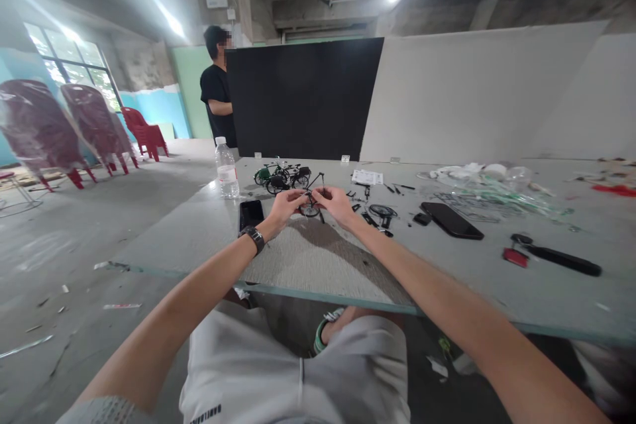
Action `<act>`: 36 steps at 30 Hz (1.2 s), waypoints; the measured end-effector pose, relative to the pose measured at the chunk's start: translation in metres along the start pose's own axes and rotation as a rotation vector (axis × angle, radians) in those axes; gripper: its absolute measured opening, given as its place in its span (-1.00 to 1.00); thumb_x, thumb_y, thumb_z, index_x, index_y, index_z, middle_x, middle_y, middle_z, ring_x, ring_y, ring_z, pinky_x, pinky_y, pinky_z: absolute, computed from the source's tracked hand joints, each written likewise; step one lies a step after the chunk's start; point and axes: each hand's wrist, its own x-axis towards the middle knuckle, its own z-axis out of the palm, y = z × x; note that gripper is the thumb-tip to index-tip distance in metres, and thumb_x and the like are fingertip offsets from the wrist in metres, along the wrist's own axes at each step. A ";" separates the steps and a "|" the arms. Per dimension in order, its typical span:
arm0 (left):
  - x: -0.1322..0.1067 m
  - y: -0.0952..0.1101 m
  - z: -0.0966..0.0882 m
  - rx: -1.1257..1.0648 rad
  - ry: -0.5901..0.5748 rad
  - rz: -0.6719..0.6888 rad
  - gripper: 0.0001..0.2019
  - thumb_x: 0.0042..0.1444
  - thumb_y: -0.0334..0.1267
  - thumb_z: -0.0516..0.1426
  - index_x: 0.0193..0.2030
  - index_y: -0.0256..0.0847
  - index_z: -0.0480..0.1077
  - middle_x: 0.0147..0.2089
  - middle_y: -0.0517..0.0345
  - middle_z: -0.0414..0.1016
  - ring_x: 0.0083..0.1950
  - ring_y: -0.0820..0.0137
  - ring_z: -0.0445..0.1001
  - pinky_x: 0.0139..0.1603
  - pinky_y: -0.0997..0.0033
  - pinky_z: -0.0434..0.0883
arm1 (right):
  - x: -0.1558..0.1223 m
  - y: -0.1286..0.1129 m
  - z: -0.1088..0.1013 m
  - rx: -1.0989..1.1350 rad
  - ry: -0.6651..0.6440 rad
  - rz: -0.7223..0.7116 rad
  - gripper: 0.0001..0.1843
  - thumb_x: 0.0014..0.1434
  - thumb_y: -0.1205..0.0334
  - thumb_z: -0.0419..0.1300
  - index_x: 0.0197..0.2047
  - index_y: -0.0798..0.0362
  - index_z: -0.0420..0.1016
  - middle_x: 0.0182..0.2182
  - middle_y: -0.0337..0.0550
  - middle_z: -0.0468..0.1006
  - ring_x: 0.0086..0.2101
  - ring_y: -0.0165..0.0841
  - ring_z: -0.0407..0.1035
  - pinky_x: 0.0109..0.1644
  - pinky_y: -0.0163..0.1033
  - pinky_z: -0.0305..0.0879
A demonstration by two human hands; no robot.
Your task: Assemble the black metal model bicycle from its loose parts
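Observation:
Between my hands, just above the table (189, 245), is a partly built miniature bicycle (310, 210), dark, with one wheel at the bottom and thin frame tubes rising behind. My left hand (287, 205), with a watch at the wrist, pinches it from the left. From the right, my right hand (334, 201) grips it with fingers closed. The exact spot under the fingertips is hidden. Just behind stand several finished-looking model bicycles (281, 175), one with green parts. Loose black parts (381, 211), a wheel among them, lie right of my right hand.
A water bottle (227, 172) and a phone (251, 214) are on the left. A larger black phone (452, 220), a black-handled tool (564, 260), a paper sheet (366, 177) and a heap of plastic wrap (497, 179) lie rightward. A person (217, 86) stands beside the black panel (303, 99).

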 end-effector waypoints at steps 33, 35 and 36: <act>-0.003 0.004 -0.003 -0.188 -0.112 -0.056 -0.57 -0.08 -0.05 0.46 -0.19 -0.35 0.60 -0.22 -0.03 0.63 -0.25 0.34 0.58 -0.04 0.19 0.54 | 0.000 -0.005 -0.007 -0.128 -0.082 -0.030 -0.54 0.15 -0.20 0.36 -0.16 0.03 0.46 -0.23 -0.08 0.56 -0.25 -0.27 0.52 -0.16 -0.13 0.59; -0.003 0.005 -0.003 -0.239 -0.059 -0.057 -0.61 -0.09 -0.10 0.47 -0.21 -0.34 0.58 -0.22 -0.02 0.62 -0.22 0.34 0.58 0.03 0.14 0.53 | 0.002 -0.005 -0.008 -0.151 -0.053 -0.019 -0.54 0.20 -0.19 0.32 -0.10 0.02 0.44 -0.19 -0.05 0.55 -0.21 -0.25 0.52 -0.13 -0.11 0.59; -0.002 0.006 -0.003 -0.266 -0.029 -0.050 -0.63 -0.08 -0.13 0.47 -0.22 -0.33 0.57 -0.21 -0.01 0.62 -0.20 0.33 0.58 0.06 0.13 0.52 | 0.004 -0.004 -0.009 -0.190 -0.027 -0.014 -0.55 0.23 -0.18 0.29 -0.06 0.02 0.43 -0.17 -0.03 0.55 -0.20 -0.24 0.52 -0.13 -0.09 0.59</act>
